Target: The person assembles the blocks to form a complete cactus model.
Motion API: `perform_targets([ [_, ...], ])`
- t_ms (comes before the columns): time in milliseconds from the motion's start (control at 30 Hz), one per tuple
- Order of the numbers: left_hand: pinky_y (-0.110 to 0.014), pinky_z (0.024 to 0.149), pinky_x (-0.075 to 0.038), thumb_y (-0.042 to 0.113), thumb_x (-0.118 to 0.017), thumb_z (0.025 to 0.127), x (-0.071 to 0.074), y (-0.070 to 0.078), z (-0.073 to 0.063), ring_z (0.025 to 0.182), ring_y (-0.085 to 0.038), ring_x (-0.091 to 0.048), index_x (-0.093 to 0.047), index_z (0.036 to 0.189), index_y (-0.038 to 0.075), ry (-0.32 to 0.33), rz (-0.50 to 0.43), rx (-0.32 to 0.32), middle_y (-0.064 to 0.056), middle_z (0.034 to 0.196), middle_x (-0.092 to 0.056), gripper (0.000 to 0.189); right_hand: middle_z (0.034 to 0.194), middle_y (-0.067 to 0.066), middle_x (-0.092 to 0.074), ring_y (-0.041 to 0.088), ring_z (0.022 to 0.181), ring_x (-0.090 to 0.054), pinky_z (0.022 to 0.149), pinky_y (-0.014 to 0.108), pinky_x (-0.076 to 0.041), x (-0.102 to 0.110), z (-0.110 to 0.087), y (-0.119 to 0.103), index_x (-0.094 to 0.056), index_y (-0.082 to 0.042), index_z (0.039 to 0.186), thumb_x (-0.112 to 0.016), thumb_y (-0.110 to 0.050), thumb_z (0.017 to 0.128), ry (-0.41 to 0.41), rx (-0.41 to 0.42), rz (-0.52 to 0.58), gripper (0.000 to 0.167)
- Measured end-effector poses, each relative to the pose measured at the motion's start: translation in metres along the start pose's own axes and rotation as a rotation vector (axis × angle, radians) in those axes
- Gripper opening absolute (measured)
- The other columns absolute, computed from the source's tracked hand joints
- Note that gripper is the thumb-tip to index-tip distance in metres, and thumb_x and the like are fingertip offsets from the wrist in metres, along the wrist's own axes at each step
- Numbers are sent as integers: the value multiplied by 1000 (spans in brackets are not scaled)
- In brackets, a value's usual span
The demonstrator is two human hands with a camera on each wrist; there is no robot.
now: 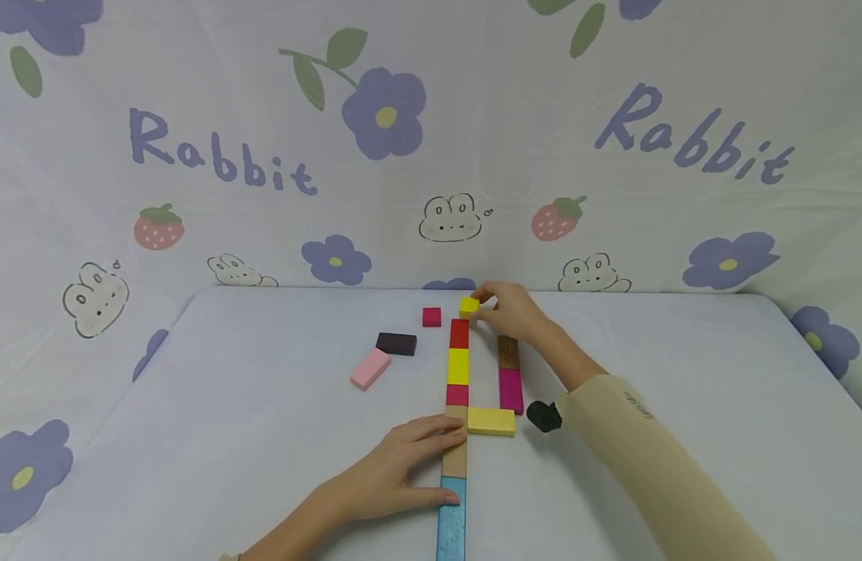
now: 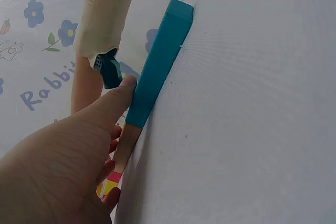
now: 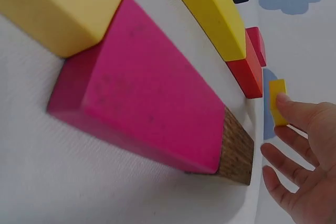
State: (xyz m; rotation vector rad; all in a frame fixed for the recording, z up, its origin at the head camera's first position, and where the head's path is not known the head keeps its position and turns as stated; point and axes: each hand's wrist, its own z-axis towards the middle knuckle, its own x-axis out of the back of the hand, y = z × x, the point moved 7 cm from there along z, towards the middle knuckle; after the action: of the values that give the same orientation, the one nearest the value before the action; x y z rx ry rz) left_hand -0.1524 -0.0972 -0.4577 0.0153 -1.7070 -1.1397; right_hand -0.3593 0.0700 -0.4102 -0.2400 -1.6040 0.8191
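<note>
My right hand [image 1: 510,310] pinches a small yellow block [image 1: 469,307] between thumb and fingers, just beyond the far end of a straight row of blocks. In the right wrist view that yellow block [image 3: 278,100] appears off the table surface. From far to near, the row has a red block [image 1: 459,333], a yellow block [image 1: 458,366], a crimson block [image 1: 457,395], a natural wood stretch [image 1: 455,460] and a long blue block [image 1: 452,522]. My left hand [image 1: 396,471] rests against the row, fingertips at the wood and thumb on the blue block, fingers extended.
A pale yellow block [image 1: 491,421] juts right from the row. Beyond it, a magenta block [image 1: 511,391] meets a dark brown block [image 1: 508,352]. Left of the row lie a pink block [image 1: 370,368], a black block [image 1: 396,344] and a small crimson block [image 1: 432,316].
</note>
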Motion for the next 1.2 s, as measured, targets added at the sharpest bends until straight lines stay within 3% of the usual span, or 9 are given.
perform_targets([
  [367, -53, 124, -38, 50, -74, 96, -1, 0, 1, 154, -19, -36, -48, 160, 27, -4, -6, -8, 8, 168, -39, 72, 129, 22, -68, 37, 119, -61, 99, 45, -59, -8, 9, -2, -66, 0, 135, -71, -16, 101, -5, 25, -9, 38],
  [967, -54, 123, -38, 51, -73, 96, -1, -1, 1, 154, -19, -35, -48, 160, 27, -6, 1, -2, 7, 168, -39, 72, 130, 22, -66, 38, 125, -58, 104, 46, -57, -14, 11, 3, -67, -1, 137, -67, -19, 104, -48, -28, 11, 37],
  [1200, -54, 123, -38, 50, -73, 96, 0, -1, 1, 154, -19, -35, -48, 160, 26, -12, -4, 7, 7, 168, -38, 72, 127, 21, -66, 36, 120, -58, 100, 44, -59, -17, 14, 4, -68, -2, 135, -67, -17, 104, -34, -22, 27, 34],
])
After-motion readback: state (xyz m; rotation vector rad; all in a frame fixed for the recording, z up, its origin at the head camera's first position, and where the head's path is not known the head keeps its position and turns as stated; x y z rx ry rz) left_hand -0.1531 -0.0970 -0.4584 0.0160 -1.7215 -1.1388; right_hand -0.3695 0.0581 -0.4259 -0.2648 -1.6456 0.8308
